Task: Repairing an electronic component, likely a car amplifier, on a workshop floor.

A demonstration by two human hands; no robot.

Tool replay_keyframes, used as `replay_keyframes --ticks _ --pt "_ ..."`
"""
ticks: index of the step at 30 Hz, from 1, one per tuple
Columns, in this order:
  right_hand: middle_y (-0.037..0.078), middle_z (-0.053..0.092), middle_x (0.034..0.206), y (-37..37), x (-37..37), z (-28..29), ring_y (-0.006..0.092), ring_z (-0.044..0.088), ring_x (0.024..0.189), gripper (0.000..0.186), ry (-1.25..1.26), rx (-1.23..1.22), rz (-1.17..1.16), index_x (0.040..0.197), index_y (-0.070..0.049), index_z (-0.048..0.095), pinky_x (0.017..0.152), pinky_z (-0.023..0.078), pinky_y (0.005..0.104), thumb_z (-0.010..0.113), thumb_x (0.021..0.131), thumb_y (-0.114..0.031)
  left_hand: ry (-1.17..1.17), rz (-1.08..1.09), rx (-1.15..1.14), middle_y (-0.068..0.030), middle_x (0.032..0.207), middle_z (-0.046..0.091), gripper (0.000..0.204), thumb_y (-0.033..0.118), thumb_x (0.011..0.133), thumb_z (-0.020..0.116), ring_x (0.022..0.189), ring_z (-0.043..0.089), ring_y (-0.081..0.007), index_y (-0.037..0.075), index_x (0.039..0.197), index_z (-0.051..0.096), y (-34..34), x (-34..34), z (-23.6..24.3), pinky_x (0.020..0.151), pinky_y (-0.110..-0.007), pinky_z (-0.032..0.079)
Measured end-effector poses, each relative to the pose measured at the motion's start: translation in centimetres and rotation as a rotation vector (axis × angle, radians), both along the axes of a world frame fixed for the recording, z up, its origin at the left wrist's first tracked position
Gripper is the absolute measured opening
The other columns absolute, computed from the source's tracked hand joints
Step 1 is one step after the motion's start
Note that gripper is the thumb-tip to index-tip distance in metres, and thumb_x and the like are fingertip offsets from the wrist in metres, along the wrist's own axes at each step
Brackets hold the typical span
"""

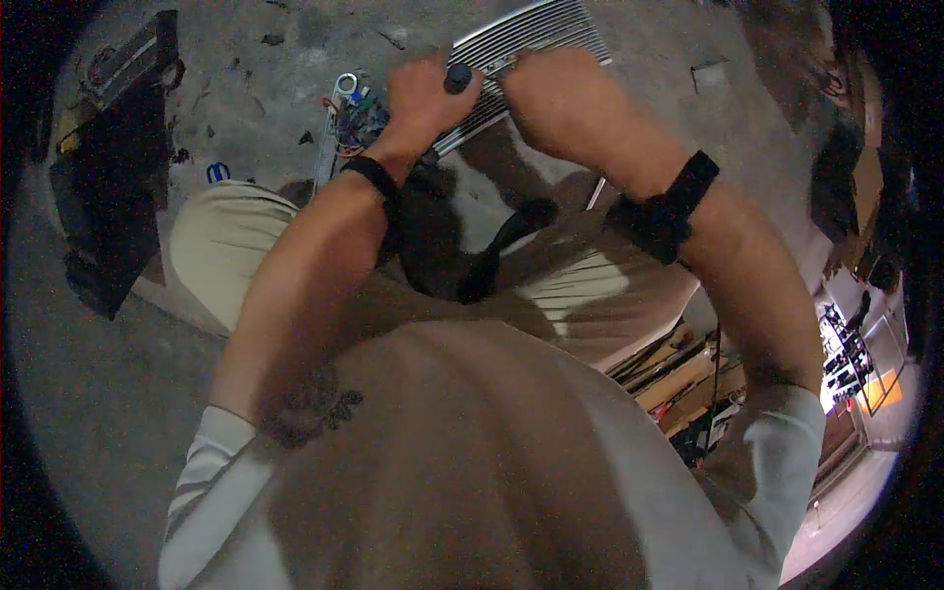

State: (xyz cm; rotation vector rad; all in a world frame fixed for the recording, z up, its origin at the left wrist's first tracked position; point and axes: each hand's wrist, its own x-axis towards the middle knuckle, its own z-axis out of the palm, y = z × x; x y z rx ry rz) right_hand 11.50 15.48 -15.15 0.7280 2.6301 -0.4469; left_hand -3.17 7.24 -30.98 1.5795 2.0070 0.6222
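Observation:
Over a silver ribbed metal panel (536,37), my two hands are close together with their fingers curled. My left hand (418,93) is closed round a tool with a black handle (458,79), whose rounded end sticks out by the thumb; its kind cannot be made out. My right hand (556,98) is closed just to the right, by the panel's edge, and its own fingers hide what is in it. A bundle of coloured wires and small parts (362,123) lies left of my left wrist. Beside it is a light metal piece with a ring-shaped end (346,83).
A dark, boxy object (108,197) stands on the concrete floor at the left. A small blue-and-white roll (218,173) lies near my left knee. Cardboard and scrap pieces (678,383) are piled at the right, and small debris dots the floor.

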Motion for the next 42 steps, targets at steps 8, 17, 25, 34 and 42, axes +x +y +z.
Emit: replay_keyframes --ticks 8,17,25,34,42 --pt "0.025 0.069 0.088 -0.2 0.0 -2.3 0.0442 0.067 0.085 0.026 -0.034 -0.159 -0.585 0.081 0.0 0.07 0.08 0.054 0.0536 0.066 0.082 -0.026 -0.054 0.014 -0.097 -0.0239 0.084 0.07 0.053 0.054 0.079 0.066 0.081 0.068 -0.0441 0.003 0.089 0.071 -1.0 -0.2 -1.9 0.076 -0.053 0.055" --pt "0.018 0.073 0.086 0.9 0.4 0.7 0.0354 0.073 0.08 0.017 0.034 0.035 0.23 0.086 -0.003 0.074 0.068 0.059 0.0469 0.063 0.08 -0.014 -0.007 -0.032 -0.005 -0.0229 0.088 0.069 0.048 0.05 0.079 0.067 0.083 0.068 -0.0432 0.005 0.098 0.07 -0.2 0.1 1.0 0.076 -0.052 0.055" --pt "0.02 0.072 0.083 0.1 -0.3 0.8 0.0361 0.073 0.08 0.02 -0.04 0.009 -0.326 0.085 -0.002 0.073 0.072 0.059 0.0484 0.066 0.077 -0.019 0.132 -0.076 0.034 -0.0221 0.09 0.07 0.053 0.053 0.081 0.065 0.083 0.068 -0.0418 0.005 0.105 0.07 -0.1 0.6 1.4 0.075 -0.052 0.055" --pt "0.025 0.069 0.087 2.2 0.4 0.5 0.0426 0.068 0.084 0.017 -0.048 -0.176 -0.259 0.084 0.003 0.071 0.077 0.056 0.0493 0.063 0.078 -0.012 -0.004 0.019 0.111 -0.0211 0.08 0.069 0.053 0.053 0.08 0.067 0.081 0.069 -0.0406 0.003 0.097 0.07 -0.9 0.6 1.3 0.072 -0.05 0.054" --pt "0.021 0.07 0.09 -0.7 0.3 -1.8 0.0367 0.071 0.078 0.013 -0.179 -0.085 0.21 0.086 -0.004 0.071 0.067 0.058 0.0466 0.063 0.08 -0.012 0.001 -0.087 -0.034 -0.0228 0.084 0.067 0.063 0.051 0.079 0.069 0.081 0.066 -0.0403 -0.003 0.11 0.067 -0.6 -0.6 -2.6 0.073 -0.05 0.053"
